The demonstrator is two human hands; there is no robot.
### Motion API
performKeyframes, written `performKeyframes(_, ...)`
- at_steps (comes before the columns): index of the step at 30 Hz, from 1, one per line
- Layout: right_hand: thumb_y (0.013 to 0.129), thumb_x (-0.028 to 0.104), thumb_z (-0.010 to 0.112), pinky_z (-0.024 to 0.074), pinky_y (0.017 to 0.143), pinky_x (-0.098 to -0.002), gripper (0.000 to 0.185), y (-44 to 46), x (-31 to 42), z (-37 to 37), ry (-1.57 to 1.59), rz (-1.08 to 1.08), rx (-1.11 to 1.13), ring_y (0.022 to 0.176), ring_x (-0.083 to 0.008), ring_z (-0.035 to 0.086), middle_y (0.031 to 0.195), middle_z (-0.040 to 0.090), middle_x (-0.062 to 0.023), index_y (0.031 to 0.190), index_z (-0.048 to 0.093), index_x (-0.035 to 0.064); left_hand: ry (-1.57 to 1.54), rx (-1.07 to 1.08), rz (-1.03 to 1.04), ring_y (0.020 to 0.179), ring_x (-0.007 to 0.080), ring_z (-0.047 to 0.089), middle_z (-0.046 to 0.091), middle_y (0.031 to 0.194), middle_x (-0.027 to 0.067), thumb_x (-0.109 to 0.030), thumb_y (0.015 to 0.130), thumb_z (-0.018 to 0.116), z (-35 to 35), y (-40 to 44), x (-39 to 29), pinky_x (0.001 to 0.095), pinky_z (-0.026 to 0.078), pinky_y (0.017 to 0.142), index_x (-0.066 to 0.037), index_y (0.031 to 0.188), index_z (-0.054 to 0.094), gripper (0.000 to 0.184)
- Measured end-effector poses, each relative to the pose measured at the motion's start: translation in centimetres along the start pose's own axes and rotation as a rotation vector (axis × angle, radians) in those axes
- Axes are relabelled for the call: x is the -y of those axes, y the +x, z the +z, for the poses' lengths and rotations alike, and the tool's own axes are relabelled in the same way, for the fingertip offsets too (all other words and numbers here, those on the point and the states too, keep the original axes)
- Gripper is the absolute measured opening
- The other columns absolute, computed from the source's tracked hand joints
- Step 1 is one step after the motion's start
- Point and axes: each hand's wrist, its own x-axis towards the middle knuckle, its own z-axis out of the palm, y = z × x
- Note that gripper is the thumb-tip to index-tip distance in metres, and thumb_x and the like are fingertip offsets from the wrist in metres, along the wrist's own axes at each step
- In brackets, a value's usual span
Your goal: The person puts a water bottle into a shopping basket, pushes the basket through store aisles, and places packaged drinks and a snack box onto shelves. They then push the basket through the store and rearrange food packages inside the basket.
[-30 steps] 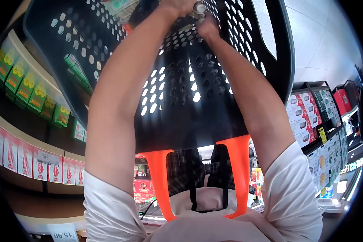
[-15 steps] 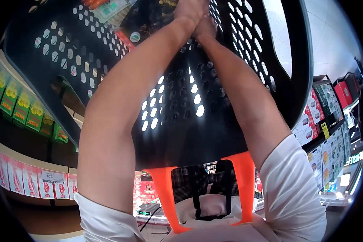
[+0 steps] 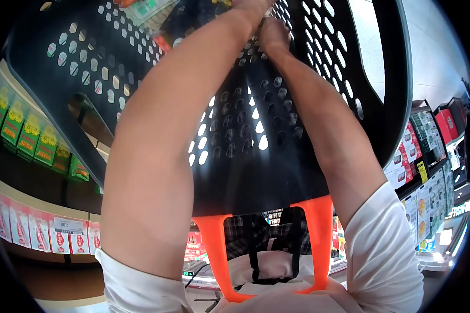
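My left hand point(image 3: 253, 4) is at the top edge of the view, over the far end of a black perforated shopping basket point(image 3: 240, 182). Its fingers are cut off by the frame. Just below and to the right of it is my right hand point(image 3: 274, 35), inside the basket near the perforated wall. The right fingers look curled; whatever they hold is hidden. Left of my hands, a clear-wrapped food pack with a green-printed label point(image 3: 141, 9) lies in the basket, with orange-red food point(image 3: 124, 2) at its edge. A dark package beside it is partly covered by my left forearm.
An orange basket handle point(image 3: 214, 250) hangs near my body. To the left are shelves of green boxes point(image 3: 28, 133) and red-and-white packs point(image 3: 39, 232), with a price tag point(image 3: 69, 226). Boxed goods point(image 3: 423, 203) stand on the right. Pale floor point(image 3: 438, 41) shows at upper right.
My left hand has shifted up and right, further out of the frame. My right hand has moved slightly right and shows more. The basket sits slightly further right in view.
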Motion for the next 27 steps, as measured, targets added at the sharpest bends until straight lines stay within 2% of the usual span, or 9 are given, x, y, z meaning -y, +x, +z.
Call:
performKeyframes(3,0.09,0.015,0.054,0.0532,0.089,-0.0423,0.022,-0.8,0.1,-0.7,0.003,0.041,0.051,0.102,-0.0362,0.066,0.108,0.068,-0.0187,0.099,0.072,0.0058,-0.043,0.063,0.012,0.115,0.0138,0.058,0.06,0.127,-0.0025,-0.02,0.096,0.047,-1.1,-0.6,0.6,0.0367,0.053,0.073,-0.018,0.122,0.063,0.03)
performKeyframes(7,0.09,0.019,0.057,0.0535,0.088,-0.0422,0.023,-2.2,0.4,-2.0,0.064,0.066,0.027,0.101,-0.0373,0.066,0.106,0.068,-0.0203,0.1,0.071,0.0046,-0.335,-0.002,-0.106,0.095,0.0178,0.069,0.072,0.105,-0.0001,-0.017,0.093,0.049,-2.4,-0.9,1.5,0.0355,0.056,0.067,-0.014,0.102,0.073,0.026)
performKeyframes(8,0.089,0.02,0.058,0.0537,0.088,-0.0424,0.023,-3.2,0.5,-2.6,0.065,0.063,0.0,0.1,-0.0378,0.066,0.105,0.068,-0.0204,0.1,0.071,0.0046,-0.2,-0.088,-0.014,0.087,0.0203,0.071,0.074,0.094,0.0013,-0.016,0.091,0.05,-2.9,-1.9,1.7,0.0356,0.056,0.065,-0.013,0.093,0.075,0.025)
performKeyframes(15,0.087,0.024,0.065,0.0547,0.083,-0.0437,0.029,-9.6,1.3,-8.1,-0.026,-0.062,-0.022,0.094,-0.0392,0.067,0.1,0.069,-0.0217,0.095,0.068,-0.0036,-0.209,-0.13,0.115,0.093,0.0205,0.07,0.071,0.099,0.01,-0.014,0.089,0.053,-9.2,-7.2,2.9,0.0318,0.057,0.073,-0.007,0.09,0.071,0.02)
performKeyframes(19,0.084,0.025,0.069,0.0551,0.079,-0.0445,0.028,-14.3,1.9,-12.7,-0.059,-0.181,-0.037,0.087,-0.0376,0.068,0.093,0.069,-0.0208,0.089,0.067,-0.0021,-0.158,-0.243,0.175,0.095,0.0231,0.068,0.067,0.1,0.0129,-0.012,0.087,0.054,-13.3,-11.7,4.4,0.0314,0.057,0.071,-0.003,0.101,0.066,0.02)
performKeyframes(20,0.083,0.025,0.069,0.0551,0.079,-0.0445,0.028,-14.9,1.7,-13.9,-0.074,-0.198,-0.038,0.086,-0.0375,0.068,0.092,0.069,-0.0206,0.088,0.067,-0.0018,-0.122,-0.224,0.197,0.102,0.0314,0.064,0.065,0.108,0.0197,-0.025,0.088,0.054,-13.3,-11.8,4.5,0.0387,0.055,0.08,-0.001,0.109,0.063,0.033)
performKeyframes(24,0.081,0.029,0.07,0.055,0.076,-0.0449,0.03,-19.7,1.6,-18.6,-0.074,-0.311,-0.074,0.083,-0.0376,0.068,0.089,0.069,-0.0194,0.09,0.065,0.0002,-0.269,-0.487,0.061,0.081,0.0298,0.068,0.064,0.088,0.0123,-0.012,0.081,0.058,-18.3,-17.8,5.7,0.0376,0.056,0.066,-0.001,0.091,0.057,0.015)
performKeyframes(25,0.08,0.029,0.071,0.055,0.075,-0.0451,0.031,-20.9,1.7,-20.5,-0.084,-0.339,-0.09,0.082,-0.0377,0.068,0.089,0.069,-0.0192,0.091,0.064,0.0007,-0.361,-0.321,-0.026,0.084,0.0299,0.067,0.064,0.09,0.0123,-0.013,0.081,0.058,-22.4,-20.4,5.6,0.0369,0.055,0.069,-0.002,0.094,0.058,0.017)
performKeyframes(27,0.079,0.031,0.072,0.0545,0.072,-0.0457,0.034,-24.2,1.4,-23.6,-0.048,-0.47,-0.173,0.08,-0.0372,0.067,0.088,0.067,-0.0181,0.092,0.059,0.0021,-0.356,-0.413,-0.11,0.088,0.0289,0.066,0.063,0.09,0.0123,-0.014,0.082,0.059,-24.0,-23.7,5.2,0.0375,0.055,0.072,-0.002,0.097,0.058,0.02)
